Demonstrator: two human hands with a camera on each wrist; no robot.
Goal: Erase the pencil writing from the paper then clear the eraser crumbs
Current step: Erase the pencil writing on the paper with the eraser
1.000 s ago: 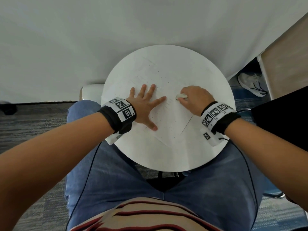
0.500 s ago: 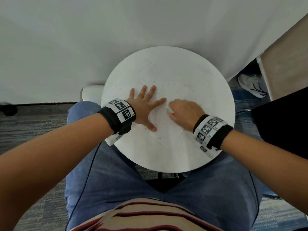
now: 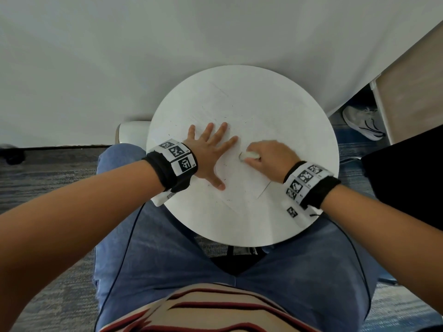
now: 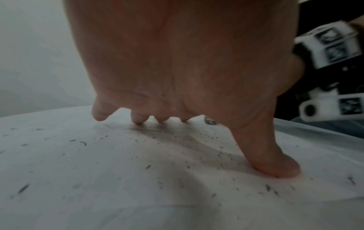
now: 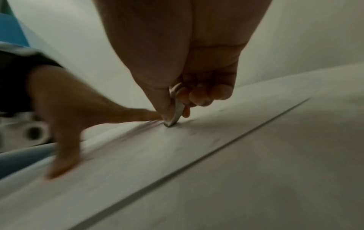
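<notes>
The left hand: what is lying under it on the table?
Under the left hand, spread flat, lies the paper on the round table, with dark eraser crumbs scattered beneath the palm. What the fingertips and thumb cover cannot be seen.

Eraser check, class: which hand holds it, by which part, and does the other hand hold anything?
The right hand pinches the eraser by its upper sides, lower tip on the paper. The left hand holds nothing; it presses flat on the paper.

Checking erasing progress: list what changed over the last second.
The right hand, still pinching the eraser, slid toward the left hand, then eased partway back. The left hand stays spread flat, pressing the paper; crumbs remain scattered.
</notes>
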